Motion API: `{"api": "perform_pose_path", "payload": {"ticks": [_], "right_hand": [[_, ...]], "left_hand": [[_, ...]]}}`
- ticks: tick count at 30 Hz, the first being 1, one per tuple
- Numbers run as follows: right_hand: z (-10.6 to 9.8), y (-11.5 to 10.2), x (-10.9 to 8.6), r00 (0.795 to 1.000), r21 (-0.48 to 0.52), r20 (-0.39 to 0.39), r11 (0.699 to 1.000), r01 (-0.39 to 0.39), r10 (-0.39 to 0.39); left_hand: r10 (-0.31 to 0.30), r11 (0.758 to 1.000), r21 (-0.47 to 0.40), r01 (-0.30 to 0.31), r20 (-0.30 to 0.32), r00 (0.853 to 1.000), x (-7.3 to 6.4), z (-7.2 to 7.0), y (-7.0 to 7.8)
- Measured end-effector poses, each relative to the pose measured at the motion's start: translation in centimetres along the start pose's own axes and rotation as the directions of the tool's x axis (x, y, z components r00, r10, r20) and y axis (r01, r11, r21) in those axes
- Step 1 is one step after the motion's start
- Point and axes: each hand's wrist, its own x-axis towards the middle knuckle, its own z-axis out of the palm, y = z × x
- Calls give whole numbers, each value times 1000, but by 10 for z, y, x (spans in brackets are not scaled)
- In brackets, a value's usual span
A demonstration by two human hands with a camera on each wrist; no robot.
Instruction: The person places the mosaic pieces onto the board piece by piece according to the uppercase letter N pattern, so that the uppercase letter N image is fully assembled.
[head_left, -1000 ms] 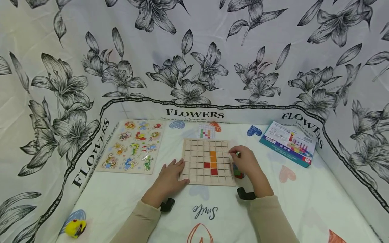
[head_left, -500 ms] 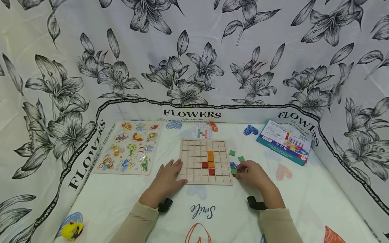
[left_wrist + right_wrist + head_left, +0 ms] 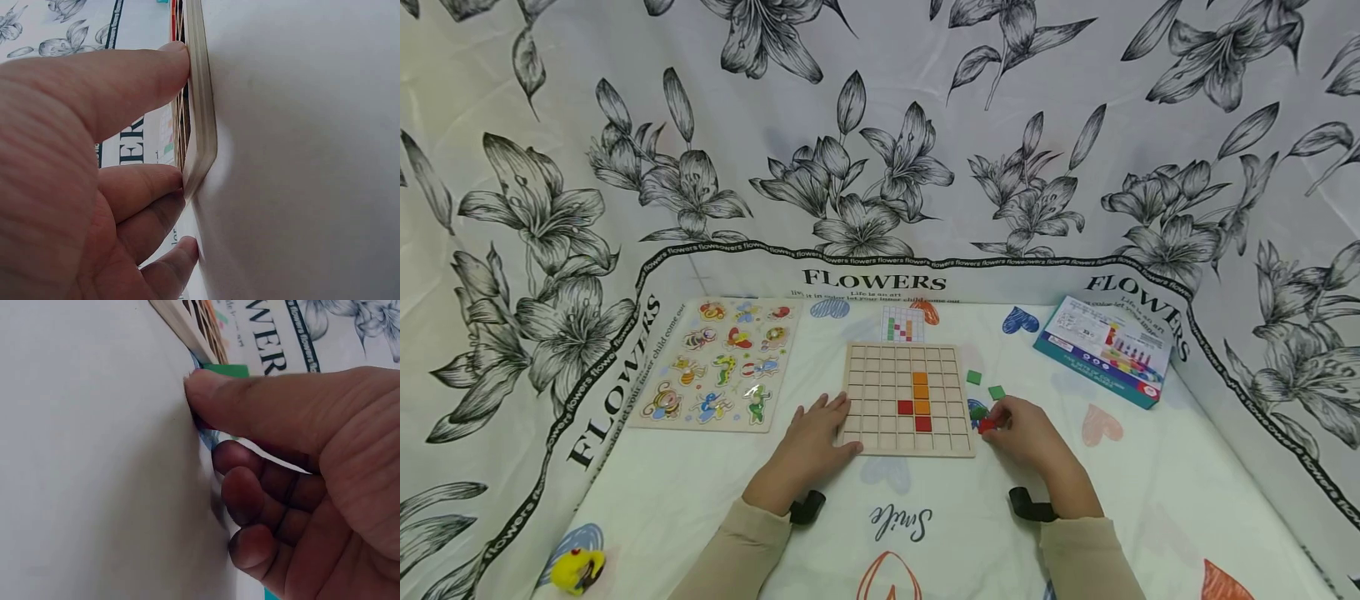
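A pale wooden grid board (image 3: 872,375) lies mid-table, with orange tiles (image 3: 921,393) stacked in one column and two red tiles set in squares near them. My left hand (image 3: 808,454) rests at the board's near left corner; in the left wrist view its thumb (image 3: 134,78) and fingertips touch the edge. Just off the board's right side, my right hand (image 3: 1033,437) pinches a small red square tile (image 3: 986,426) between thumb and finger. Green tiles (image 3: 973,377) lie close by on the cloth, and one green tile (image 3: 228,369) shows behind the thumb in the right wrist view.
Behind the board lies a small pattern card (image 3: 901,323) with coloured squares. An animal peg puzzle (image 3: 741,321) sits to the left, and a teal-sided box (image 3: 1105,350) at the back right. A yellow toy (image 3: 577,571) is at the front left.
The right hand came down from the board's upper right edge to the loose tiles, uncovering green ones. A red tile now shows at its fingertips. The left hand has stayed at the board's edge.
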Motion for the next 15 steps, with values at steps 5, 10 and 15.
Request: {"api": "perform_pose_path", "payload": {"ticks": [5,10,15], "right_hand": [[0,0,-2,999,14,-33,1000,1,-1],[1,-1,-1,999,35,-42,999,13,-12],[3,-11,0,996,55,-66,996,66,-62]], "left_hand": [[-1,1000,2,1,0,1000,-1,-1,0],[-1,1000,4,1,-2,1000,-1,-1,0],[-7,1000,3,7,8,1000,-2,-3,2]]}}
